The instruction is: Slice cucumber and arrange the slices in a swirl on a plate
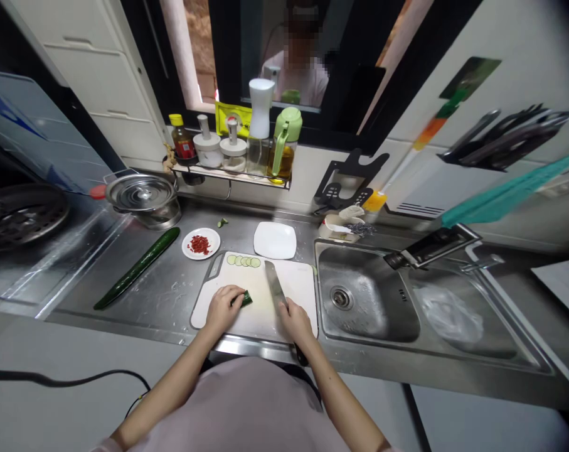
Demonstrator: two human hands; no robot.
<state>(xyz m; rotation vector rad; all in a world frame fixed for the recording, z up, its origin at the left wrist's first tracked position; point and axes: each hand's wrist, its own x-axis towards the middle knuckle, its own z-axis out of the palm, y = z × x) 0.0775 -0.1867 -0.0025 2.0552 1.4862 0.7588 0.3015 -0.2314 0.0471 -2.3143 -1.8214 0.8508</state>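
My left hand is closed round a short piece of cucumber on the left half of the white cutting board. In my right hand is a knife, its handle gripped near the board's front right and its blade pointing away from me over the board. Several thin cucumber slices lie in an overlapping row along the board's back edge. A whole cucumber rests on the steel counter to the left. Behind the board are a round plate of chopped red pieces and a white square plate.
A lidded steel pot stands at the back left. To the right is a double sink with a black faucet. Bottles and jars fill a wall shelf. A knife rack hangs at the right.
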